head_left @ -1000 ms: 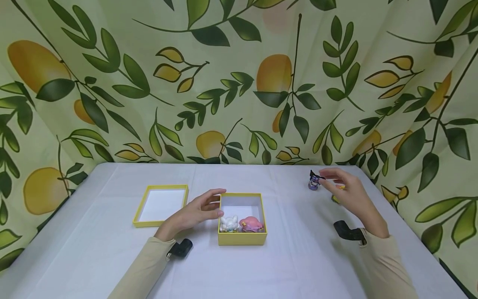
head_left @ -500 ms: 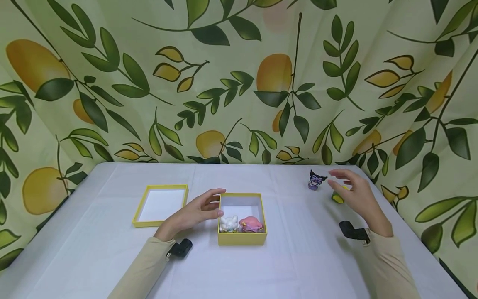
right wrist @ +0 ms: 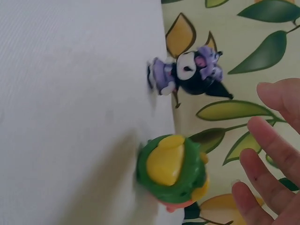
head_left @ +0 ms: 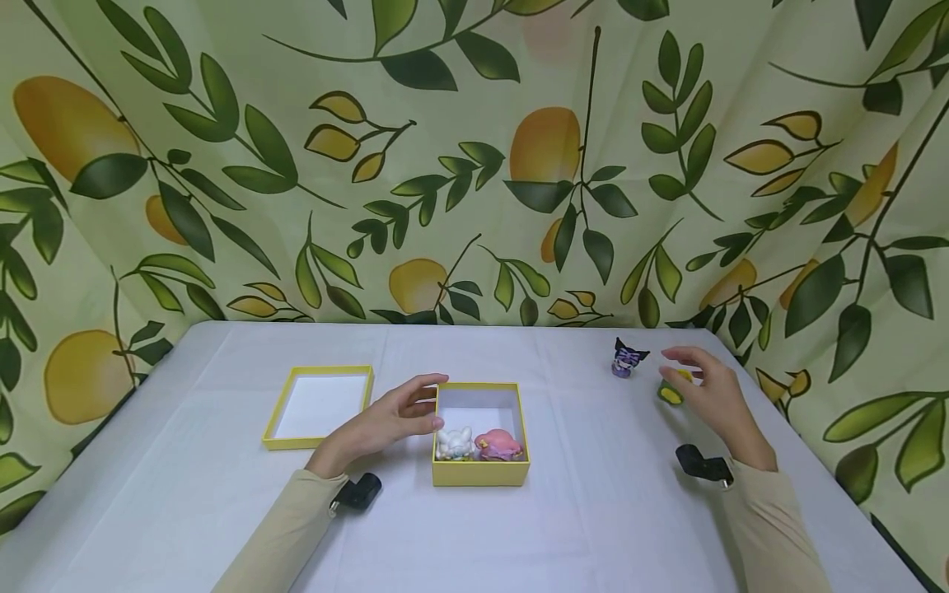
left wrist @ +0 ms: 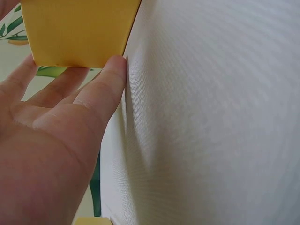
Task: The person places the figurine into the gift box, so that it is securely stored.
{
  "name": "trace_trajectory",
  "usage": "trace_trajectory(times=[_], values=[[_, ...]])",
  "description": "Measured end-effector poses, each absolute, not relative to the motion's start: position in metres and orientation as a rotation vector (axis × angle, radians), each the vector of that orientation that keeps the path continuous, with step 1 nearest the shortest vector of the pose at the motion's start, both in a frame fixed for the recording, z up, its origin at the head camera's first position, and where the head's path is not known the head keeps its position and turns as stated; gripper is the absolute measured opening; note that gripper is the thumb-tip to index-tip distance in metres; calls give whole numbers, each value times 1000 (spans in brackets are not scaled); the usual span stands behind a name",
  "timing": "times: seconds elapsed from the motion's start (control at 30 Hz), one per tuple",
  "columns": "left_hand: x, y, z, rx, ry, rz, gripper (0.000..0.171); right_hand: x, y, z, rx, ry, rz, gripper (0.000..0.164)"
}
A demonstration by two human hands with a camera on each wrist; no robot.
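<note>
My left hand (head_left: pixel 396 420) rests against the left side of a yellow open-topped box (head_left: pixel 482 473), its fingertips at the wall in the left wrist view. Inside the box sit a white figurine (head_left: pixel 455 445) and a pink figurine (head_left: pixel 500 445). At the right, my right hand (head_left: pixel 715 399) hovers with fingers spread and nothing in them, close by a green and yellow figurine (right wrist: pixel 171 168) that it partly covers in the head view. Just left of that toy stands a black and purple figurine (head_left: pixel 627 359) with pointed ears, upright on the table.
A yellow-rimmed box lid (head_left: pixel 319 445) lies with its white inside up, left of the box. All of it is on a table with a white cloth (head_left: pixel 578 511). A curtain (head_left: pixel 460 214) with leaves and fruit hangs behind the far edge.
My right hand has drawn back from the black and purple figurine, moving right and slightly lower towards the green and yellow one. My left hand and the box have stayed put.
</note>
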State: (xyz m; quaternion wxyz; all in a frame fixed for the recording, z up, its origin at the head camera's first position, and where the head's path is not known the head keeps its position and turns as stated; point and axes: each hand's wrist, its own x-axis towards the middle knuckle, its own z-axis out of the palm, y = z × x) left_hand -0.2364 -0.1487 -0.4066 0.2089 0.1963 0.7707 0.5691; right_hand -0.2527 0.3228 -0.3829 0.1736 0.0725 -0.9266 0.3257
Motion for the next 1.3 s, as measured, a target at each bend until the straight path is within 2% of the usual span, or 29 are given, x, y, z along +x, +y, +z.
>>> trace_trajectory(times=[0.7,1.3], values=[[-235,-149,-405,551,2146,1583,71,-260,339,-406,-56,-2812,976,45],[-236,-149,-407,539,2152,1584,71,-263,343,-409,-165,-2970,1080,74]])
